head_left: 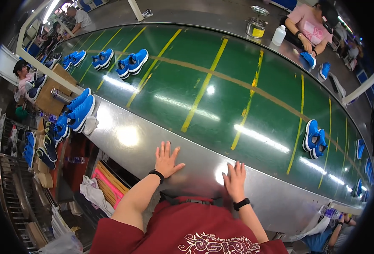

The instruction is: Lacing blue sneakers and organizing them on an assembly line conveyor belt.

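Resting on the metal counter (195, 163), by the look of it, left hand (166, 164) and right hand (236, 183) both have fingers open and hold nothing; one blue shoe pair (310, 133) sits on the green belt (170, 84), off to the right; I'd call this a waiting step, and grabbing that pair would take a rightward reach

You wear a dark red shirt (165, 230) with short sleeves (117, 235) that leave your forearms bare. Across its front runs a pale print (216, 244) of curling, leafy swirls and lettering. A slim black band (157, 174) circles your left wrist, and another black band (241, 204) your right. Dark material (193, 200) shows at the shirt's hem, its details unclear.
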Demonstrator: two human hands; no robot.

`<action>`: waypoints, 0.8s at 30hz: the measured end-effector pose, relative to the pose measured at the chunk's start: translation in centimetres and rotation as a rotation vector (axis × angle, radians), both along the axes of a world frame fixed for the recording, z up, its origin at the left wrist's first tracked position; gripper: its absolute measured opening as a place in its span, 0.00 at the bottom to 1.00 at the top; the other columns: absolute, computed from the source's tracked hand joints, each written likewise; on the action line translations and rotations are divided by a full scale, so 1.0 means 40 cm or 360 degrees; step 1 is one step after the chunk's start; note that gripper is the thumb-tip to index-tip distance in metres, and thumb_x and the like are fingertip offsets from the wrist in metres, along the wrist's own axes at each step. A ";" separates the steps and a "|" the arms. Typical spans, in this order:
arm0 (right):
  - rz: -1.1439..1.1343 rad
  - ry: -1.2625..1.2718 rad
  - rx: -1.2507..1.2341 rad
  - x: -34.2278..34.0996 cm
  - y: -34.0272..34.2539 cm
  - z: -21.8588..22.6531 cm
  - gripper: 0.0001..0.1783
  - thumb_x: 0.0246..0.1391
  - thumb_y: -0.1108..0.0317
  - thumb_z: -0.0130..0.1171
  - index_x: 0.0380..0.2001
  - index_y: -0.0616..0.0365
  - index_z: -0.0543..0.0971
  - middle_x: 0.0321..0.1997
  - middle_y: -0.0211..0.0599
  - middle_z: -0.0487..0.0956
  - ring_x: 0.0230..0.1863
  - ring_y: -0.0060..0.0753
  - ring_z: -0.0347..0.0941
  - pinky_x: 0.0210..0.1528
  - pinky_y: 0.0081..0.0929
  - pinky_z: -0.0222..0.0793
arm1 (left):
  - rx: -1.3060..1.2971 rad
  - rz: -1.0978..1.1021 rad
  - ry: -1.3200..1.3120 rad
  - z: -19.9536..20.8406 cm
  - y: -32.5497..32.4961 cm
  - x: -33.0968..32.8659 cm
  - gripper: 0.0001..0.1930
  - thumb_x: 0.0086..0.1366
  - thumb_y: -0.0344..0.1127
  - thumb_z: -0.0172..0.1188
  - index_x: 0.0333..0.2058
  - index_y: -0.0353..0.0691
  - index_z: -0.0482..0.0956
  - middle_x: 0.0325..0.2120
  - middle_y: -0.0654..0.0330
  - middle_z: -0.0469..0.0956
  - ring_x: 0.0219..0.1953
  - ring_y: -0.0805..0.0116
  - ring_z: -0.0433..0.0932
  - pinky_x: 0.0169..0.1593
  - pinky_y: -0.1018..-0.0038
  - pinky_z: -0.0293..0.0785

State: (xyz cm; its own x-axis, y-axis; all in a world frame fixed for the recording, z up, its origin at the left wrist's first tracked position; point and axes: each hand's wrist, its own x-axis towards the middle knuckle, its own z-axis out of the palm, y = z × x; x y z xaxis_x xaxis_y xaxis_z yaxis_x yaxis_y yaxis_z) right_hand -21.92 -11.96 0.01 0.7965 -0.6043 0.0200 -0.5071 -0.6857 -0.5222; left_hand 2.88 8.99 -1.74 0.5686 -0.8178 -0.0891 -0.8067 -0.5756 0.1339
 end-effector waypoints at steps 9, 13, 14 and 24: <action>-0.0106 0.0323 -0.0282 0.036 0.094 -0.021 0.29 0.54 0.55 0.57 0.60 0.45 0.66 0.69 0.55 0.52 0.71 0.62 0.41 0.67 0.57 0.37 | -0.0100 -0.0037 0.0056 0.022 0.008 0.006 0.38 0.58 0.63 0.53 0.64 0.51 0.57 0.63 0.38 0.48 0.67 0.37 0.43 0.63 0.42 0.40; -0.0185 0.0397 -0.0310 0.048 0.100 -0.020 0.29 0.54 0.54 0.56 0.60 0.44 0.66 0.69 0.54 0.53 0.71 0.61 0.41 0.68 0.56 0.37 | -0.0256 -0.0198 0.0378 0.066 0.012 0.122 0.38 0.56 0.49 0.60 0.64 0.48 0.57 0.57 0.43 0.62 0.61 0.43 0.57 0.61 0.49 0.52; -0.0243 0.0403 -0.0233 0.059 0.105 -0.017 0.30 0.56 0.53 0.54 0.61 0.45 0.65 0.69 0.53 0.54 0.71 0.60 0.41 0.68 0.56 0.35 | -0.0256 -0.0206 0.0379 0.070 0.010 0.181 0.38 0.56 0.49 0.60 0.64 0.48 0.57 0.57 0.43 0.62 0.61 0.43 0.57 0.61 0.49 0.52; -0.0927 0.0729 -0.0261 0.230 0.182 -0.041 0.37 0.55 0.49 0.51 0.65 0.49 0.57 0.71 0.56 0.47 0.72 0.59 0.35 0.68 0.60 0.31 | -0.0555 0.0349 -0.0257 0.114 -0.068 1.037 0.40 0.53 0.40 0.65 0.64 0.55 0.57 0.46 0.48 0.70 0.49 0.49 0.68 0.50 0.53 0.64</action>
